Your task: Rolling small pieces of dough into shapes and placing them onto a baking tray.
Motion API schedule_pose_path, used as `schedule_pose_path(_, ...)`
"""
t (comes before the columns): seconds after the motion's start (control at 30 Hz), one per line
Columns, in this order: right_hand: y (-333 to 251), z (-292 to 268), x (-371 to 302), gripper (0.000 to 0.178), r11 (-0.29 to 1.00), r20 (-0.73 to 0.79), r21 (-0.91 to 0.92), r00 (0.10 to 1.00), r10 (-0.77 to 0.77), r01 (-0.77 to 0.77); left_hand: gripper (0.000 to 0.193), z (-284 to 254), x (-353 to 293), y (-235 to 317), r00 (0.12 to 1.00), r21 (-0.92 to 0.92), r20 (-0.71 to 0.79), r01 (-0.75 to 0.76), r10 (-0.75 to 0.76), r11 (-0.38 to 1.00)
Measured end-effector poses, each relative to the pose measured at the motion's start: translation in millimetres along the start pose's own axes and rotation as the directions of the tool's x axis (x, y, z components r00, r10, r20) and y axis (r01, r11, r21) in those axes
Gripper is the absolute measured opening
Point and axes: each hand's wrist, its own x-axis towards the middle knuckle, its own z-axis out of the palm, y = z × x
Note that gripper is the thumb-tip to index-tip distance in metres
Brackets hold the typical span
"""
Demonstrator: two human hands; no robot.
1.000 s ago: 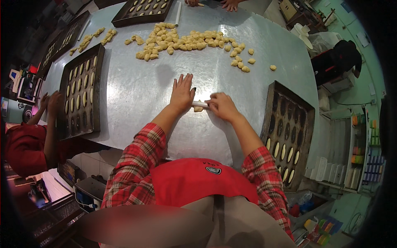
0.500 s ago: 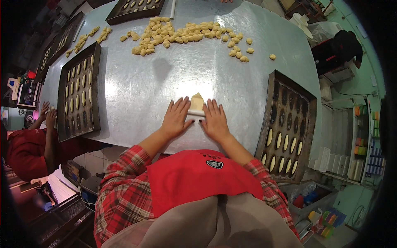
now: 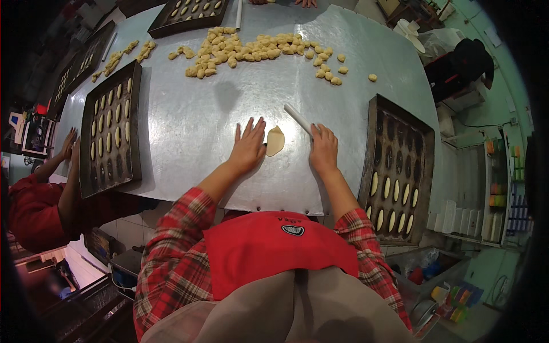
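Observation:
A thin, flattened oval piece of dough (image 3: 275, 142) with a pointed far end lies on the shiny metal table in front of me. My left hand (image 3: 248, 150) rests flat on the table just left of it, fingers spread, thumb at the dough's edge. Off to the right of the dough, my right hand (image 3: 324, 150) is closed on the near end of a slim white rolling pin (image 3: 296, 117). The pin slants away to the far left from that hand, apart from the dough.
Many small dough lumps (image 3: 257, 52) lie across the table's far side. Dark molded trays with shaped dough pieces stand at right (image 3: 368, 150), left (image 3: 134, 148) and far left. A co-worker (image 3: 34, 208) is at the left; another person's hand (image 3: 306, 3) shows at the far edge.
Both hands were on the rolling pin over the dough. My right hand has swung the pin off to the right; my left has let go, and the dough now lies uncovered.

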Motion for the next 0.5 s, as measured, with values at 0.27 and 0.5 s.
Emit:
schedule_pose_path(0.27,-52.0,26.7,-18.4,0.040,0.950,0.049,0.097,0.952,-0.301,0.295,0.050,7.3,-3.5,1.3,0.992,-0.006,0.010,-0.127,0.127,0.992)
schedule_pose_path(0.5,-49.2,26.1,-11.0,0.043,0.932,0.015,0.320,0.983,-0.183,0.169,0.050,-4.8,-9.2,11.2,0.973,-0.133,-0.213,-0.119,0.089,0.984)
